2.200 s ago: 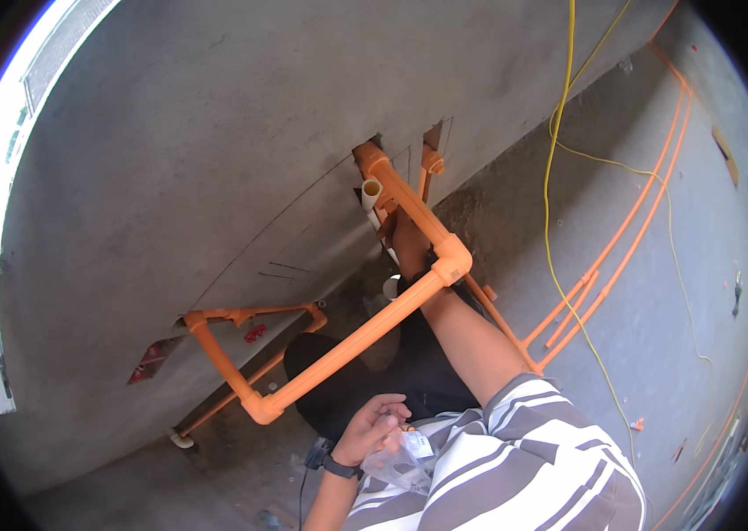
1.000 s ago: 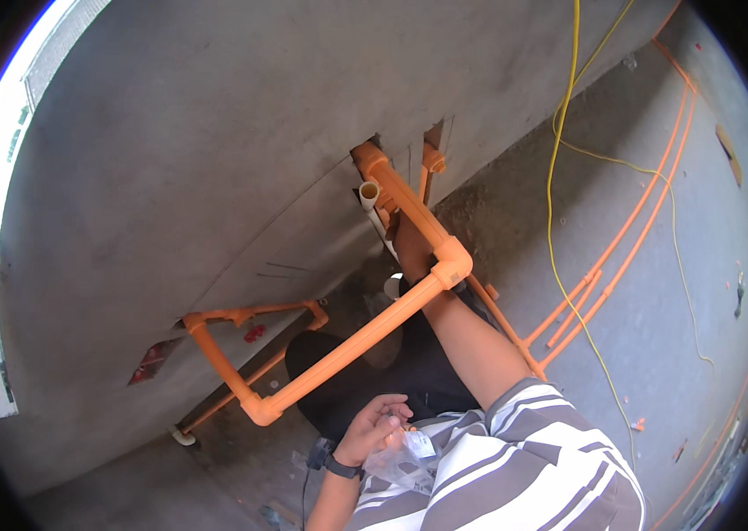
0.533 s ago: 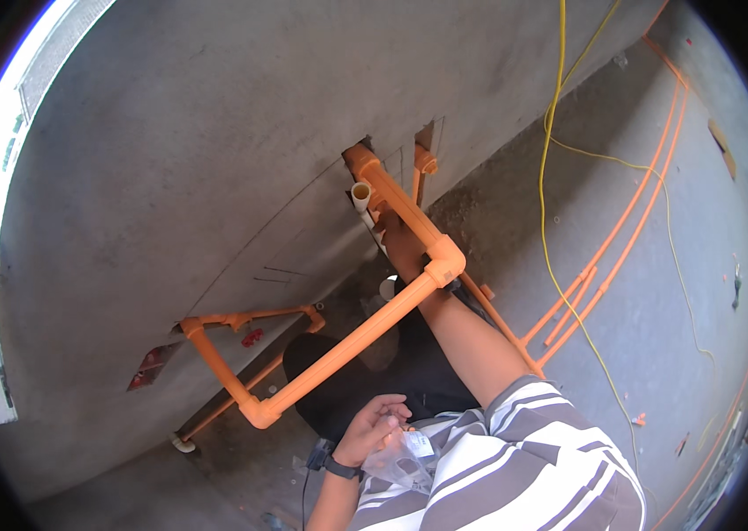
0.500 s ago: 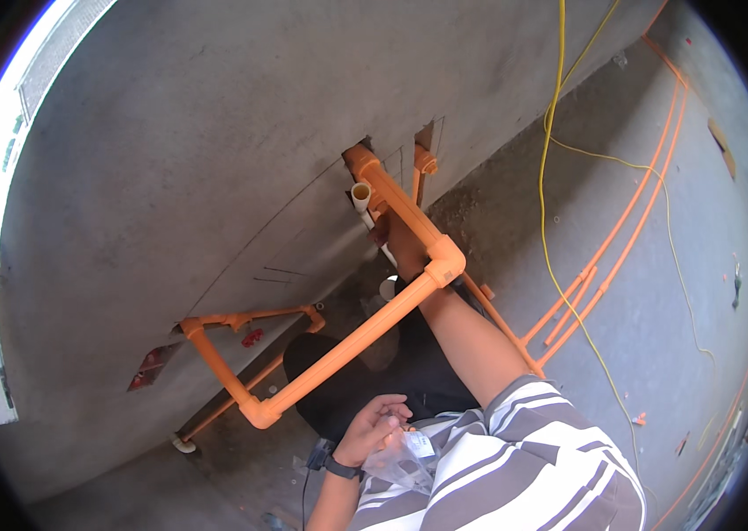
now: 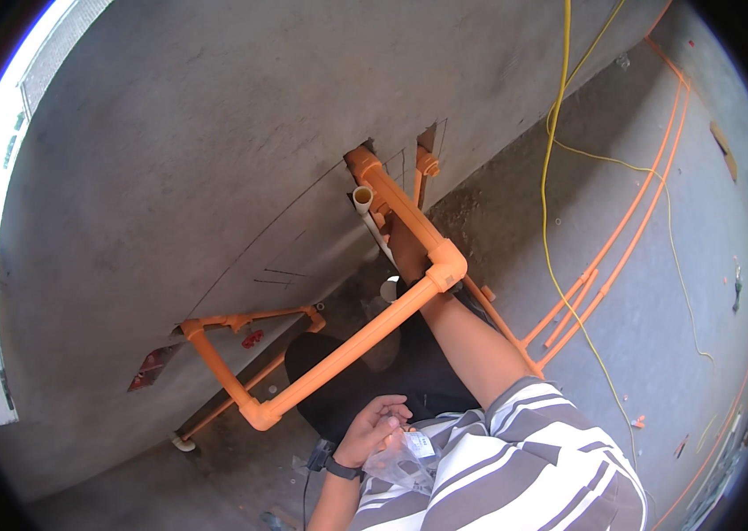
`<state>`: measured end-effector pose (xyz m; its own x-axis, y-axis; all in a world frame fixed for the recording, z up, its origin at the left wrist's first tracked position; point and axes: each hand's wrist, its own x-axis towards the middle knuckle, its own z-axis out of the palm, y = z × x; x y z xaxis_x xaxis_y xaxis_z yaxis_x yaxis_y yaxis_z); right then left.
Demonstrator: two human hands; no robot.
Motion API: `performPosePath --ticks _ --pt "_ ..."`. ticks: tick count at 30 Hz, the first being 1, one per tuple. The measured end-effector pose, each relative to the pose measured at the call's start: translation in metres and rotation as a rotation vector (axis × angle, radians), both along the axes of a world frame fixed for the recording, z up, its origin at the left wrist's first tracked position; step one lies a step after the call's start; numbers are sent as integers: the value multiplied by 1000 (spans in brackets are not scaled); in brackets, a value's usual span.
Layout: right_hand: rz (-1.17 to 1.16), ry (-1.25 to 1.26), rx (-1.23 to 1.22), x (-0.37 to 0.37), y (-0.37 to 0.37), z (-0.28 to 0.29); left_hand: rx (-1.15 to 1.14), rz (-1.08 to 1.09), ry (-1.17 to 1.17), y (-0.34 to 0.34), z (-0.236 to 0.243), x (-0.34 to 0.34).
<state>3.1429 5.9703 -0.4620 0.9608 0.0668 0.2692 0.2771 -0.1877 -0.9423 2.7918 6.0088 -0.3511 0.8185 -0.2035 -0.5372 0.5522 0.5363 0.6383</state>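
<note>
A clear plastic bag [image 5: 398, 465] with a white label hangs from my left hand [image 5: 377, 430], whose fingers are curled on it in front of my striped shirt. My right arm reaches beneath a frame of thick orange pipe [image 5: 349, 348], past its corner elbow [image 5: 447, 264]. Close to the wall, my right hand [image 5: 400, 239] is beside smaller orange fittings and an open-ended white pipe [image 5: 362, 200]. The thick pipe and shadow hide its fingers, so I cannot make out what it grips.
A grey wall [image 5: 170, 177] has cut-out holes where pipes enter. A red valve handle [image 5: 253, 339] sits at the left pipework. Thin orange pipes [image 5: 630, 217] run along the floor at right, crossed by a yellow cable [image 5: 544, 195].
My right hand has shifted slightly behind the thick pipe, and less of its fingers shows. My left hand keeps the bag in the same place.
</note>
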Motion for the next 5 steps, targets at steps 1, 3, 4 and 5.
performPosePath --ticks 1,3,4,5 --pt "-4 1 0 -1 3 -1 -8 -1 1 0 -1 1" --pt "-100 187 216 -15 22 35 -7 17 13 2 -2 -4" --pt "-9 432 231 -16 19 56 8 10 6 3 -1 -4" --pt "79 673 242 -13 10 80 22 -1 -4 3 -1 -1"
